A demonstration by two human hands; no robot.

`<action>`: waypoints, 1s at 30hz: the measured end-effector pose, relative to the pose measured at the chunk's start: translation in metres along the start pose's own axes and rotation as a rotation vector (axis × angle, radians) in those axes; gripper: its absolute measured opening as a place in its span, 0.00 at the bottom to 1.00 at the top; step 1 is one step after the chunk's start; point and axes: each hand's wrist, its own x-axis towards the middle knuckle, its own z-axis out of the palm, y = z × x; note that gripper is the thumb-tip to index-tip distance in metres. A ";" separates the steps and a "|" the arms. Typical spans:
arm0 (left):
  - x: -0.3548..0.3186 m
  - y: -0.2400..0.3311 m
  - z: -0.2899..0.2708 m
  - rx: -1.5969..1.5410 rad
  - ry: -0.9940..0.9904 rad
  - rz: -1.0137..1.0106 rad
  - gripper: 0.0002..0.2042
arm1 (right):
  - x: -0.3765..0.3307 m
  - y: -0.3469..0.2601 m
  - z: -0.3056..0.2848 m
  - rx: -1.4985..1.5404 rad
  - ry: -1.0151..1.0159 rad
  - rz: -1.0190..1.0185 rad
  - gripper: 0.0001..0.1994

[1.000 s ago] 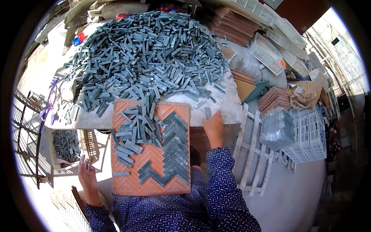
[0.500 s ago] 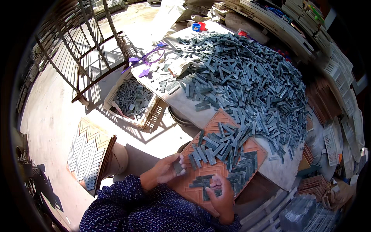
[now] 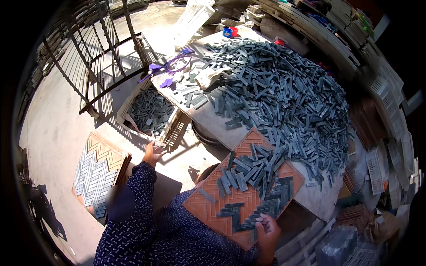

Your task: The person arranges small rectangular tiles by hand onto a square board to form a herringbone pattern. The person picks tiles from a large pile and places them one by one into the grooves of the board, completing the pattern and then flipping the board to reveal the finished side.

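Observation:
My left hand (image 3: 153, 154) is stretched out to the left with its fingers apart, at the near edge of a cream plastic basket (image 3: 125, 106) of grey stone strips. A terracotta-coloured grooved tray (image 3: 202, 206) sits tilted before me. Dark strips (image 3: 271, 205) lie zigzag in its grooves, and a loose heap of strips (image 3: 253, 168) covers its far part. One single grey strip (image 3: 207, 195) lies near its left corner. Over the tray's near right edge, my right hand (image 3: 267, 232) is closed, thumb and fingertips close together; what is between them cannot be made out.
A big pile of dark stone strips (image 3: 284, 93) covers the table. White gloves (image 3: 211, 78), a purple cord (image 3: 175, 65) and small blue and red cups (image 3: 230, 32) lie beyond. At left is a stack of trays (image 3: 95, 177) with pale strips; a metal rack (image 3: 100, 57) stands behind.
My left hand has left the tray's left corner and reached out toward the basket, its fingers now spread. My right hand has moved right and down, from mid-tray to its near right edge.

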 end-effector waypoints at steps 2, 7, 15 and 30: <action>-0.009 0.030 0.102 0.005 0.034 0.078 0.35 | 0.003 -0.013 -0.007 -0.030 0.063 -0.054 0.13; -0.055 0.064 0.192 0.154 -0.320 0.385 0.28 | 0.001 -0.009 -0.012 0.033 0.135 -0.036 0.12; -0.205 -0.039 0.176 0.831 -0.542 0.572 0.07 | 0.045 -0.016 0.017 -0.267 -0.001 -0.374 0.07; -0.270 -0.085 0.163 1.490 -0.803 0.735 0.04 | 0.092 -0.004 0.064 0.004 0.061 -0.019 0.12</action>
